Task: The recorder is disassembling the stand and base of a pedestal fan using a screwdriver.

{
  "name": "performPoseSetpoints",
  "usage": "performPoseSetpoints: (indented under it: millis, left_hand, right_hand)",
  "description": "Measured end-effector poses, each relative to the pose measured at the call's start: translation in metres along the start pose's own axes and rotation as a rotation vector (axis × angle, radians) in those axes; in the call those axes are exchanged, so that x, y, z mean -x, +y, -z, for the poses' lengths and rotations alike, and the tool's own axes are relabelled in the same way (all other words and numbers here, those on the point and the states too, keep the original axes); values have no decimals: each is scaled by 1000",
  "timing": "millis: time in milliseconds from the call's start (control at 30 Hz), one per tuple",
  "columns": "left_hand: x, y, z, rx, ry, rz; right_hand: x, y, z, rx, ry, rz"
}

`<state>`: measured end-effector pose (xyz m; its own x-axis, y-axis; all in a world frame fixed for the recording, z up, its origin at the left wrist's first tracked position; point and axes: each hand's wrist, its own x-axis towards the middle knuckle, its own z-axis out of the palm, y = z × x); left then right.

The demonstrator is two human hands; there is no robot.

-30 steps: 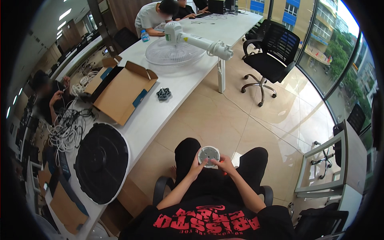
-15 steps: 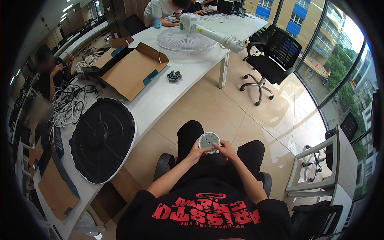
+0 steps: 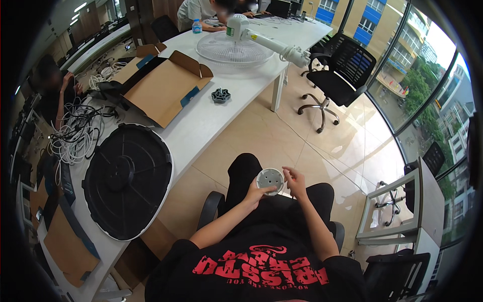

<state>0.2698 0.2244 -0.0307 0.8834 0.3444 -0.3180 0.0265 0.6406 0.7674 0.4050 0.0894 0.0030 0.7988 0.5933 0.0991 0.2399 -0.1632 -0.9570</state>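
Note:
In my lap, my left hand grips a round, shallow, light-grey plastic part from its lower left, thumb across the rim. Several small dark holes show in its face, which is turned up. Just right of it, apart from its edge, is my right hand. Its fingers are bent and drawn together near the tips; whatever they pinch, if anything, is too small to make out.
Along the left stretches a white table with a large black round base, open cardboard box, dark knob, tangled cables and a white fan. An office chair stands beyond. Other people sit at the tables.
My right hand has come off the grey part and moved a little up and right. My left hand still holds the part. The view has shifted slightly.

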Motion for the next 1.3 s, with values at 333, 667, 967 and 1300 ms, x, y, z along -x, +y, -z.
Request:
performPoseSetpoints:
  millis: [333, 667, 967, 1300]
  left_hand:
    - [-19, -4, -32, -24, -186, 120]
    - [-42, -15, -68, -147, -301, 289]
    - [-59, -30, -97, -172, -402, 397]
    - [-67, -48, -115, -221, -476, 436]
  right_hand:
    - [0, -112, 47, -286, 419, 187]
    - [29, -131, 61, -418, 565, 186]
    - [38, -106, 80, -327, 703, 175]
    - [53, -103, 93, -135, 581, 128]
